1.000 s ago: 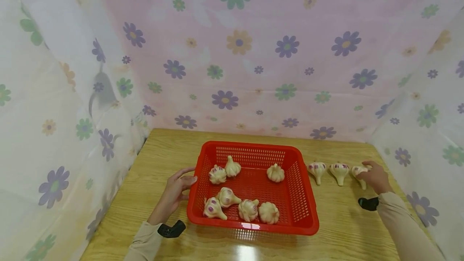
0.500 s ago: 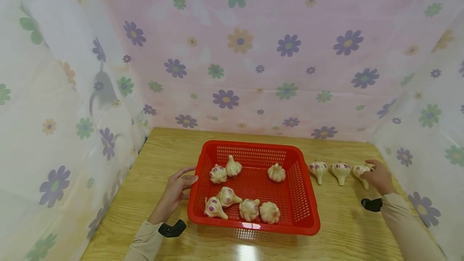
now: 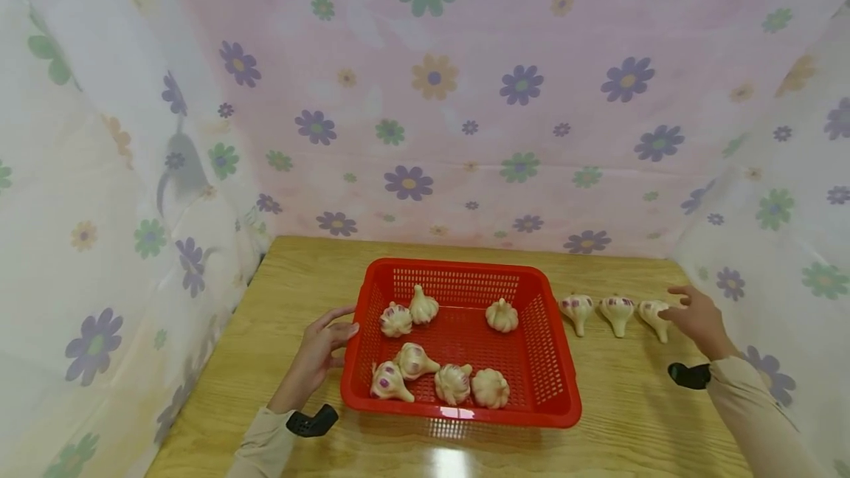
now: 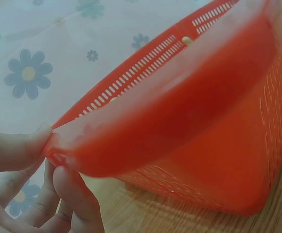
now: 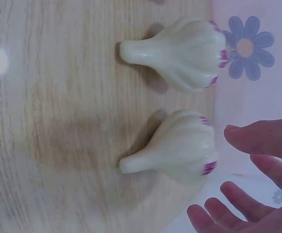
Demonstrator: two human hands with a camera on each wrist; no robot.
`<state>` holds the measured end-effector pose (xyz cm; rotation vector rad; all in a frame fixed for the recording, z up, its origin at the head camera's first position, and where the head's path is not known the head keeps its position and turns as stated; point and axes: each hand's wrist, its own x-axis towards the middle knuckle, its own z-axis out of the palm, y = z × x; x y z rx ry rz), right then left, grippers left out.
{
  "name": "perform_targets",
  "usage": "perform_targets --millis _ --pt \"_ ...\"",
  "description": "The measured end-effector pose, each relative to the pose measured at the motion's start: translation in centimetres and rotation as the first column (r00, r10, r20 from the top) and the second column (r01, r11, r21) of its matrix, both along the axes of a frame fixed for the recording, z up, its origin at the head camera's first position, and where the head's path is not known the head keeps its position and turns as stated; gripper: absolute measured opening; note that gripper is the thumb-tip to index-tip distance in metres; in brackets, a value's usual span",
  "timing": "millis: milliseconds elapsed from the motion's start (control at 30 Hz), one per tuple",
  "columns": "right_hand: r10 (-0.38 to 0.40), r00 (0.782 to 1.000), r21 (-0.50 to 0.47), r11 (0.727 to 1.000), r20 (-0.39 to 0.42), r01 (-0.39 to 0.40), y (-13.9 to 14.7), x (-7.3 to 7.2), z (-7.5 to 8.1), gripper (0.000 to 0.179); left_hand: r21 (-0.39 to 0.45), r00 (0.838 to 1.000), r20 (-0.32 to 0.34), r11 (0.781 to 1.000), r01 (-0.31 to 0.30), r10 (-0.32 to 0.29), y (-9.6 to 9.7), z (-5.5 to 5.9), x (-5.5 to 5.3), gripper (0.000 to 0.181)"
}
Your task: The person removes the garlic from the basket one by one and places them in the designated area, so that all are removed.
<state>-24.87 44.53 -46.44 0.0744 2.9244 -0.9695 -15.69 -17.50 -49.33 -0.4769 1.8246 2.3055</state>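
Observation:
A red plastic basket (image 3: pixel 458 417) stands on the table, with several garlic bulbs (image 3: pixel 453 383) lying inside. My left hand (image 3: pixel 319 356) grips its left rim, the thumb (image 4: pixel 19 148) and fingers pinching the edge in the left wrist view. To the right of the basket, three more garlic bulbs lie in a row, necks toward me. Beside the rightmost garlic bulb (image 3: pixel 654 318) is my right hand (image 3: pixel 700 323), its fingers spread and holding nothing. The right wrist view shows a gap between that bulb (image 5: pixel 180 145) and the thumb.
The wooden table (image 3: pixel 299 279) ends at a flowered cloth (image 3: pixel 412 131) hanging behind it, with more cloth on both sides. The middle garlic bulb (image 3: pixel 617 313) and the left one (image 3: pixel 576 312) lie close to the basket's right wall.
My right hand has let go of the rightmost garlic bulb and drawn away to the right. The left hand keeps its grip on the basket rim.

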Motion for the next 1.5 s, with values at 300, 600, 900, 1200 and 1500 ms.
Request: perform_targets --millis 300,600,900,1200,1500 --pt "0.045 0.997 0.008 0.999 -0.061 -0.045 -2.3 0.1 2.5 0.058 -0.006 1.0 0.015 1.0 -0.008 0.008 -0.2 0.1 0.2 0.045" --pt "0.168 0.982 -0.01 0.985 -0.089 -0.17 -7.1 0.1 6.2 0.054 -0.006 1.0 0.006 1.0 0.004 -0.004 -0.2 0.1 0.3 0.046" --pt "0.304 0.944 -0.03 0.95 -0.124 -0.31 -12.5 0.8 8.4 0.049 -0.007 1.0 0.01 1.0 0.01 -0.01 -0.2 -0.1 0.4 0.046" --pt "0.416 0.904 -0.108 0.899 -0.097 -0.425 -16.5 0.8 8.7 0.046 0.003 1.0 0.006 1.0 0.005 -0.005 -0.2 0.0 0.2 0.045" --pt "0.506 0.858 -0.142 0.846 -0.09 -0.514 -20.2 1.1 8.2 0.042 0.024 1.0 0.008 1.0 -0.007 0.007 -0.1 -0.2 0.0 0.042"
